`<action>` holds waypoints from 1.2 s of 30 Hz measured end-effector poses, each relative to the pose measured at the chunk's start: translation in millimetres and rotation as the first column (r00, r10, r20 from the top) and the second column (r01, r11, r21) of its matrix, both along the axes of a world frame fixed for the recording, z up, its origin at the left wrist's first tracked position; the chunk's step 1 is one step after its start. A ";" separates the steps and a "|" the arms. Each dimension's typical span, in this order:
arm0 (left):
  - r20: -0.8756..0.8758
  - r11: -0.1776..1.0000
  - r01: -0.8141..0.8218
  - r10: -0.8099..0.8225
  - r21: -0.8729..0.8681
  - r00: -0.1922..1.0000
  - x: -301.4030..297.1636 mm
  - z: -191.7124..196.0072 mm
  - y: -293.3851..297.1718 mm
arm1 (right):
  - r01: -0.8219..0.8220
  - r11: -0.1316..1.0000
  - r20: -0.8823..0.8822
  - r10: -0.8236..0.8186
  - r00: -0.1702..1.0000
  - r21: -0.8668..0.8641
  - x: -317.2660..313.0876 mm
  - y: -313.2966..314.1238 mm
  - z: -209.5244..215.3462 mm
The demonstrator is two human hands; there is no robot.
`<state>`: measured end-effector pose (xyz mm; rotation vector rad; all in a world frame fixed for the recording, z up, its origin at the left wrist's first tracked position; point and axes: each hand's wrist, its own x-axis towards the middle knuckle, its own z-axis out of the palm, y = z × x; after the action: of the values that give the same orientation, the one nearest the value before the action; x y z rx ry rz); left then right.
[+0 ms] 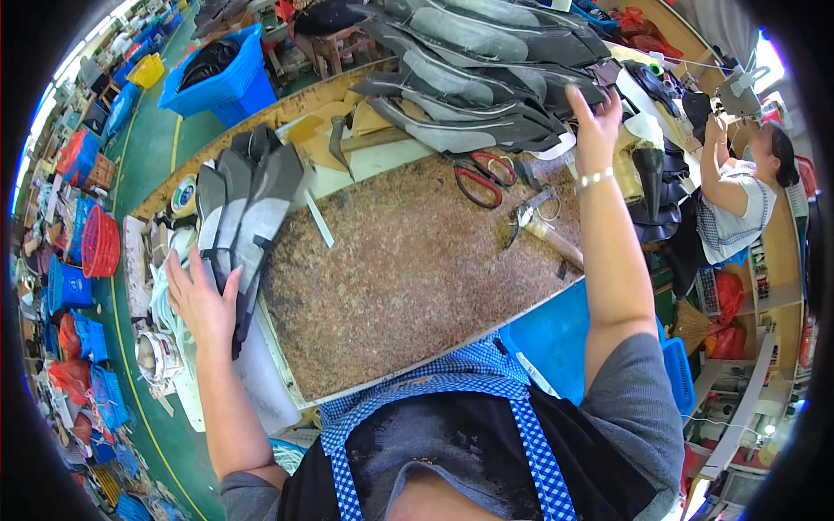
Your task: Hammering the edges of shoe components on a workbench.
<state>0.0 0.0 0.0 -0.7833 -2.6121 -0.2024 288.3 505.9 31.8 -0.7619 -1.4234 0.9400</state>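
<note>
**My left grip [204,304] at the small stack [248,191], my right grip [595,130] at the big stack [469,78]**

I take my places from the brown board [391,278] in front of me. The small stack of grey-and-black pieces lies along the board's left side; my left grip is spread wide over its lower end, thumb well away from the fingers. The big stack of like pieces fans out beyond the board's far edge. My right grip is at its right end, thumb and fingers apart around the tips; the dark layers blur together there, so I can't tell whether it pinches a piece.

On the board, the red-handled scissors [486,180] lie by the far edge, and a hammer [554,241] lies at the right edge. A pale strip [320,220] rests near the far left corner. A second hammer [378,139] lies just beyond the board, between the stacks.
</note>
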 end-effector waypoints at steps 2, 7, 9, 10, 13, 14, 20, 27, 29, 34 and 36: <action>-0.173 0.977 0.171 -0.148 0.128 0.974 12.7 26.3 35.4 | 0.004 0.996 -0.030 -0.007 1.000 -0.089 -8.8 25.3 -0.6; -0.240 0.732 0.647 -0.603 0.212 0.761 57.7 65.2 166.0 | -0.364 0.923 0.106 0.377 0.920 -0.122 -23.9 -13.7 28.8; -0.265 0.619 0.760 -0.713 0.196 0.649 62.5 67.2 208.6 | -0.474 0.875 0.346 0.415 0.841 0.103 -29.5 -66.4 54.9; -0.300 0.573 0.777 -0.717 0.261 0.630 62.0 59.0 227.1 | -0.546 0.778 0.368 0.431 0.824 0.311 -37.1 -75.5 56.9; -0.447 0.450 0.802 -0.669 0.393 0.594 66.1 58.1 257.4 | -0.598 0.702 0.326 0.503 0.801 0.386 -47.0 -99.1 65.1; -0.536 0.388 0.799 -0.596 0.460 0.598 65.9 59.9 259.5 | -0.597 0.710 0.240 0.547 0.802 0.373 -48.4 -99.8 68.9; -0.503 0.423 0.855 -0.692 0.300 0.519 88.2 132.7 237.3 | -0.732 0.681 -0.476 0.631 0.612 -0.039 -53.5 -47.6 52.3; -0.119 0.623 0.692 -0.706 0.364 0.698 18.3 8.1 272.3 | -0.031 0.976 0.588 -0.104 0.802 0.215 -80.6 -12.0 -8.7; -0.051 0.611 0.647 -0.708 0.457 0.704 15.4 20.7 270.3 | 0.053 0.971 0.521 -0.171 0.836 0.235 -68.9 -17.3 10.2; -0.018 0.431 0.631 -0.817 0.645 0.576 22.3 25.3 262.5 | -0.150 0.647 0.353 -0.196 0.915 0.748 -60.9 -98.8 32.1; 0.059 0.349 0.515 -0.866 0.783 0.496 10.6 23.9 259.9 | -0.659 0.326 0.660 0.123 0.741 0.678 -71.2 -135.8 12.6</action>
<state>10.6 259.9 23.9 -1.6961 -1.9862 -1.7360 217.1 370.1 44.5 0.2788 -2.3586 0.1508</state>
